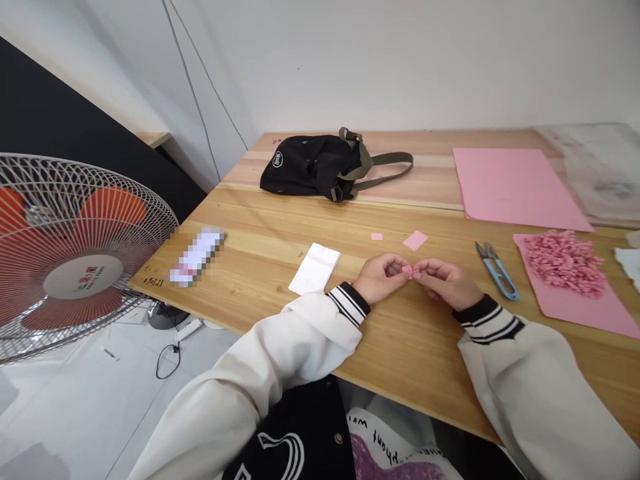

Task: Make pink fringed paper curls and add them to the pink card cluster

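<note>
Right of centre, my left hand [380,279] and right hand [450,283] pinch a pink piece [411,272].
Its shape is partly hidden; the fan [84,276] is cropped, far left.

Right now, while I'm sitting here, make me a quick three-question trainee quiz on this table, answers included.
1. True or false: the blue-handled snips lie to the right of the right hand.
2. What do the right hand and left hand both hold? A: the snips. B: a small pink piece. C: white paper.
3. How many small flat pink pieces lie between the hands and the black bag?

Key: 1 true; 2 B; 3 two.
</note>
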Tool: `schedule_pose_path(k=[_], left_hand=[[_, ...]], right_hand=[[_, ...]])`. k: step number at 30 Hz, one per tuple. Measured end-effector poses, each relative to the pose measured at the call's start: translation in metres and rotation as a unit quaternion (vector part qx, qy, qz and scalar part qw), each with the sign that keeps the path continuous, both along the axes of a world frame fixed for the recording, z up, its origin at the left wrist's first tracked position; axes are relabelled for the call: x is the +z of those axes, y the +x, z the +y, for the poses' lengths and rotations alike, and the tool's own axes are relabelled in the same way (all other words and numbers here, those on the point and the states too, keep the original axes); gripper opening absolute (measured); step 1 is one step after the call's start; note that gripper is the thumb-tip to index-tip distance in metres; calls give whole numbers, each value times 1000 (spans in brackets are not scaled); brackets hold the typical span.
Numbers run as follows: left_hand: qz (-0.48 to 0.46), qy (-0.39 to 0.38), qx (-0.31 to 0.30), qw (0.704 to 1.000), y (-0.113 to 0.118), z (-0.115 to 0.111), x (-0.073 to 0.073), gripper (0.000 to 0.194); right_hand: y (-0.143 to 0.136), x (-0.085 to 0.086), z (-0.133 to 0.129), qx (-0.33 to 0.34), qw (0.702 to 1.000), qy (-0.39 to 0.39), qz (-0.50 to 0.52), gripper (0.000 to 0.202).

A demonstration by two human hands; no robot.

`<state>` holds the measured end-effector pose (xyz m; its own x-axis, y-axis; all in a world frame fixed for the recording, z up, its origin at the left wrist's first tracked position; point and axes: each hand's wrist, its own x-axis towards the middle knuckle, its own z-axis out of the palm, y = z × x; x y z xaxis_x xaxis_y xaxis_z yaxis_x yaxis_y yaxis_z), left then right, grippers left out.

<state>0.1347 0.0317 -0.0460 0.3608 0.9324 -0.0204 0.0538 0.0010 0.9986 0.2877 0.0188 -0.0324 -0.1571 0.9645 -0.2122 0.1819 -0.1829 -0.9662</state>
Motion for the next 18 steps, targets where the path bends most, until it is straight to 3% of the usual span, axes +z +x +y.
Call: schedule_pose_path(k=[18], left_hand=[[-3,-16,-5,1000,0,0,-2,9]], right_hand=[[0,2,-1,5,1000,2,-12,45]])
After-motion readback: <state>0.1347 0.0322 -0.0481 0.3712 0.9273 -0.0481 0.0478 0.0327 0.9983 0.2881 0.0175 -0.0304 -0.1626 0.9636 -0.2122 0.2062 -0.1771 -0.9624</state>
